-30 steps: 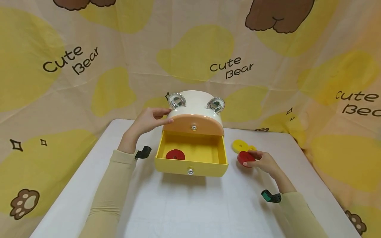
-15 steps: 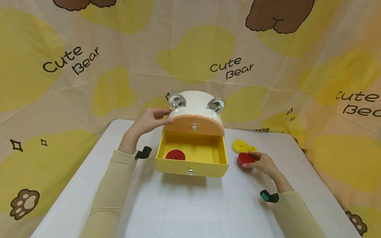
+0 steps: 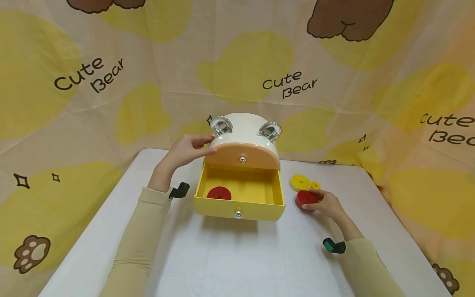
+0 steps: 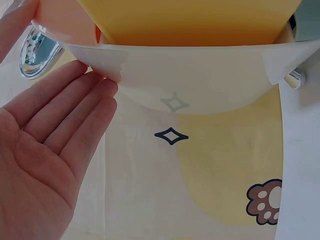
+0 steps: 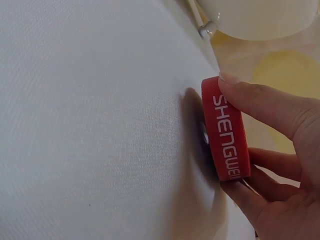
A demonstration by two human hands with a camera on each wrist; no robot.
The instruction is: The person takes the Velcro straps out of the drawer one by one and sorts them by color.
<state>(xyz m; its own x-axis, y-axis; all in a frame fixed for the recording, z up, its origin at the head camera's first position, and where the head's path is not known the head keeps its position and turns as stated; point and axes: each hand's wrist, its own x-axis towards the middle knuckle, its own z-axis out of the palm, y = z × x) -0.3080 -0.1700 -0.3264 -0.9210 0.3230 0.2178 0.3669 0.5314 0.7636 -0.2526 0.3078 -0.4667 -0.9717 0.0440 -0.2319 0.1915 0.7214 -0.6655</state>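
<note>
Compared with a second ago, the right hand [image 3: 328,203] and its sleeve [image 3: 369,266] are sitting slightly farther toward nine o'clock, while the red roll [image 3: 306,200] is staying almost where it was and the left hand [image 3: 185,150] is keeping its place. Narrowed around the roll, the right hand is pinching it between thumb and fingers at about four o'clock from the white cabinet [image 3: 243,123]; white lettering is showing along the roll's band in the right wrist view, and whether it is touching the table [image 3: 230,260] I cannot tell. At nine o'clock on the cabinet, the left hand is holding itself wide, its straight fingers touching the white casing and its thumb resting on the peach front [image 3: 226,156]. Below that front, the yellow drawer [image 3: 219,207] is standing pulled out toward six o'clock, and a red disc [image 3: 219,192] is lying inside it, between eight and nine o'clock from its middle. Just beyond the gripped roll, toward eleven o'clock, a yellow disc [image 3: 296,184] is lying on the table, with a smaller yellow ring [image 3: 318,186] sitting just beside it at three o'clock.
</note>
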